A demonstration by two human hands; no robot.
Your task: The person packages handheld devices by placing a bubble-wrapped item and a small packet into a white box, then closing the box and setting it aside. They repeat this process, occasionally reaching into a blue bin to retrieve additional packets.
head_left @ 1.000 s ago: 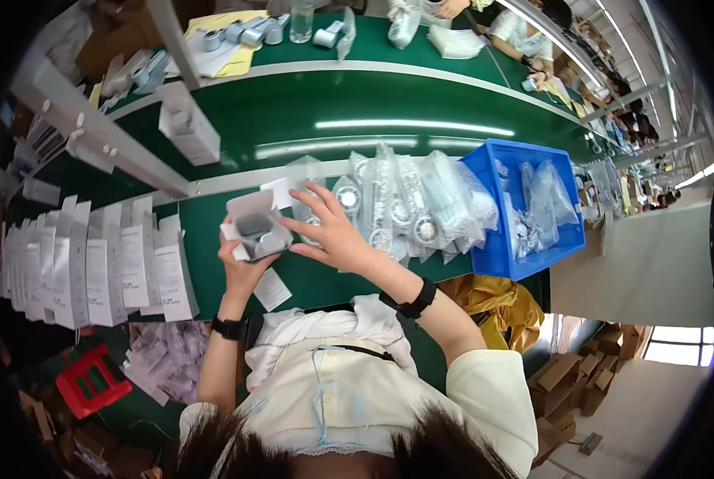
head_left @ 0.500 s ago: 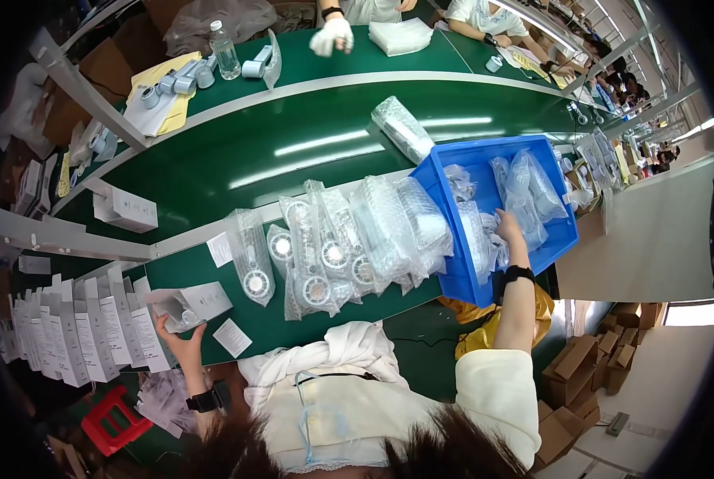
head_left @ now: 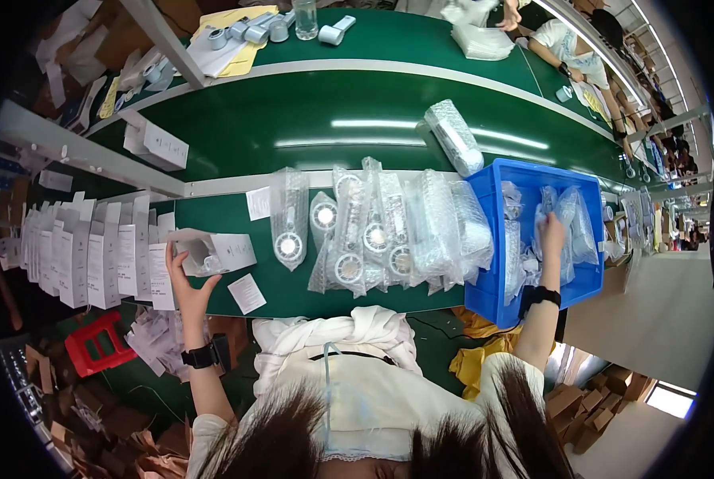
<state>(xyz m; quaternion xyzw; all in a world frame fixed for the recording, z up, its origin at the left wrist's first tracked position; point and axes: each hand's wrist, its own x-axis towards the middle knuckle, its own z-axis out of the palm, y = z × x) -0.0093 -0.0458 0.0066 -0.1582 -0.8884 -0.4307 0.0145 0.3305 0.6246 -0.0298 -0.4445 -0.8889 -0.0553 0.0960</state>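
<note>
Left hand [head_left: 191, 286]: spread open at mouth of white carton [head_left: 233, 251] resting on worktop [head_left: 285, 294]. Right hand [head_left: 553, 239]: inside blue bin [head_left: 487, 279], among clear plastic bags [head_left: 583, 231]; grip cannot be told. Advisable: hold carton steady; separate single bag without snagging neighbours.

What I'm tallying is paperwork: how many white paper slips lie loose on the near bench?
2: one rear slip left of the bagged devices, one near slip in front of the open box. More may be hidden.

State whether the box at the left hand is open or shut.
Open: the white box shows its inside, with something pale in it.
</note>
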